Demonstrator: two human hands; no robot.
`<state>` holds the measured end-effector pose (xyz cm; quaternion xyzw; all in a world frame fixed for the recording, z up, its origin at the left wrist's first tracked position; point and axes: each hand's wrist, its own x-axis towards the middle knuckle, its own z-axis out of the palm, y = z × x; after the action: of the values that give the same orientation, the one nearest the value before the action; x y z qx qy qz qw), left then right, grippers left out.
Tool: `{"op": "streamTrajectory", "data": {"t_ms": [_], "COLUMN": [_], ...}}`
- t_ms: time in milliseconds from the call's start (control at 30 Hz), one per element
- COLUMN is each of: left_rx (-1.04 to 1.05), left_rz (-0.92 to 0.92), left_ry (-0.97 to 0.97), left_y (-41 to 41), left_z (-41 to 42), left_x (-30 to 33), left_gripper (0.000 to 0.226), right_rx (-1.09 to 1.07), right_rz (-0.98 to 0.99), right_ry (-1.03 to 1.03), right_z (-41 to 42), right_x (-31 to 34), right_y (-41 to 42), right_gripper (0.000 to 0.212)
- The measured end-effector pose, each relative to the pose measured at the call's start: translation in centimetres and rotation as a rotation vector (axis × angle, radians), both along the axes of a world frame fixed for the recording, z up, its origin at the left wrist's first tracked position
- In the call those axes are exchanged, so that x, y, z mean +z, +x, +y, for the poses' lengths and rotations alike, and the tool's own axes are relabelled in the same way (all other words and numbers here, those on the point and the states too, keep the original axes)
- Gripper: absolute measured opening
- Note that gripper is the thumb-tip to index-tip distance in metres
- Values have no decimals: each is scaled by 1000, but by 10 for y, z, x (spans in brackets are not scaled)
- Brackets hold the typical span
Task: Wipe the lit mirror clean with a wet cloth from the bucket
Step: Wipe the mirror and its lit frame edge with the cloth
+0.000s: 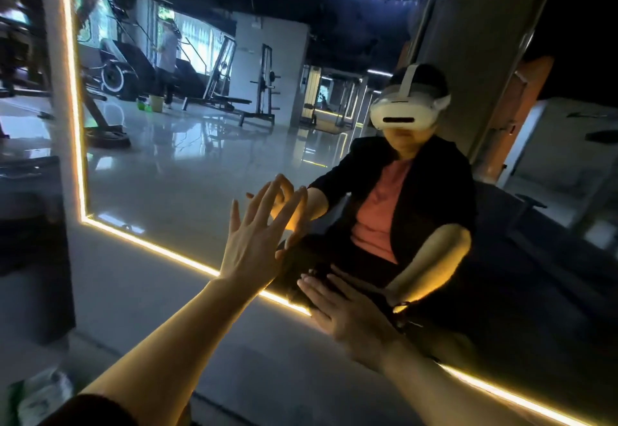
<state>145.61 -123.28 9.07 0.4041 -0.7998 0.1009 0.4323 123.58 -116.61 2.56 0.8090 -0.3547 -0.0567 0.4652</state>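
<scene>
the left hand (249, 245) is spread flat toward the tall wall mirror edged with glowing amber strip light (187, 171), the right hand (347, 318) presses a dark cloth (301, 278) at its lower edge with straight fingers, so wiping looks underway, most glass still to do.

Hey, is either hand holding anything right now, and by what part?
The left hand holds nothing; its fingers are spread by the mirror. The right hand presses flat on a dark cloth, with no grip on it.

mirror (187, 164) glass: open | left: dark panel (33, 241) blocks
</scene>
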Motion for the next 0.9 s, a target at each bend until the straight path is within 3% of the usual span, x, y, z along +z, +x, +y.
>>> {"op": "streamTrajectory", "data": {"t_ms": [100, 200, 267, 333, 400, 467, 567, 700, 767, 833, 900], "left_rx": [39, 37, 39, 50, 65, 52, 41, 49, 53, 44, 17], "left_rz": [-58, -71, -60, -37, -34, -44, -73, 0, 38, 76, 93], "left_ry": [44, 47, 45, 43, 39, 18, -54, -167, -209, -226, -259], "left_y": [12, 18, 17, 17, 17, 16, 11, -1, -4, -4, 2], "left_z": [-3, -4, -3, -2, 0, 0, -1, -1, -6, -11, -18], "left_x": [-11, -16, -16, -15, -11, -3, 31, 94, 119, 137, 147], "left_gripper": [129, 132, 125, 116, 109, 107, 112, 112, 107, 100, 95], "right_rx": [-37, -29, -39, -2, 46, 40, 28, -59, -86, -30, 43], "right_rz": [-28, -554, -645, -377, 8, 157, -110, -769, -895, -730, -361], "right_ry": [-178, -431, -496, -387, -122, 15, -215, -789, -880, -752, -472], "right_z": [-4, -19, -26, -27, -19, -8, 0, 7, -2, -19, -31], "right_x": [37, 105, 108, 66, 19, 12, 93, 249, 277, 253, 199], "right_y": [9, 31, 41, 38, 24, 8, -8, -24, -8, 14, 31], "right_gripper": [51, 55, 54, 53, 49, 43, 48, 53, 59, 61, 51]}}
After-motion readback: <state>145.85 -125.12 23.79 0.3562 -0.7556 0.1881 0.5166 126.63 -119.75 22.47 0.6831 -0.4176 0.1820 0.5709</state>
